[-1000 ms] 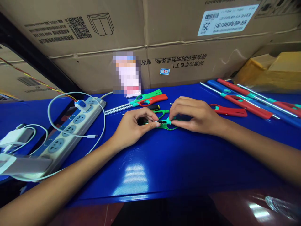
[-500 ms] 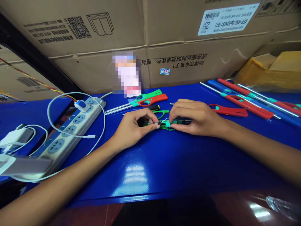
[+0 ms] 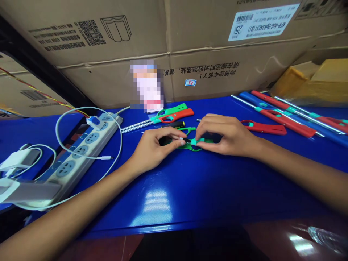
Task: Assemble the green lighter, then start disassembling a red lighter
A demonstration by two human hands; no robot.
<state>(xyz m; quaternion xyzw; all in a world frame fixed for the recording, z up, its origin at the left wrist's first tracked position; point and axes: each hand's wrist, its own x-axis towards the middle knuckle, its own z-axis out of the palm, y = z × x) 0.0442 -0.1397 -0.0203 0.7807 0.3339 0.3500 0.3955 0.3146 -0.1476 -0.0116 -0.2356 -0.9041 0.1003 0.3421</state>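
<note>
Between my fingertips lies a green lighter shell (image 3: 187, 146) on the blue table. My left hand (image 3: 152, 148) is closed in a pinch on a small thin black part (image 3: 186, 140) over the shell. The thumb and fingers of my right hand (image 3: 225, 134) pinch a teal trigger piece (image 3: 194, 142) at the shell's middle. Just behind sits another green shell piece (image 3: 189, 131), partly hidden by my left hand. A black screwdriver handle with a yellow end (image 3: 176, 125) lies beyond it. The inside of the shell is mostly covered by my fingers.
Behind my hands lie a green lighter (image 3: 176, 108) and an orange-red lighter (image 3: 179, 115). Red and blue lighters (image 3: 293, 123) are at the right. A power strip (image 3: 78, 156) with a white cable stands left. A blurred phone (image 3: 148, 87) leans against a cardboard box (image 3: 201, 32).
My hands stay nearly in place with slight finger shifts. The dark part seen beneath my right palm earlier now shows as green and teal. Everything else looks the same.
</note>
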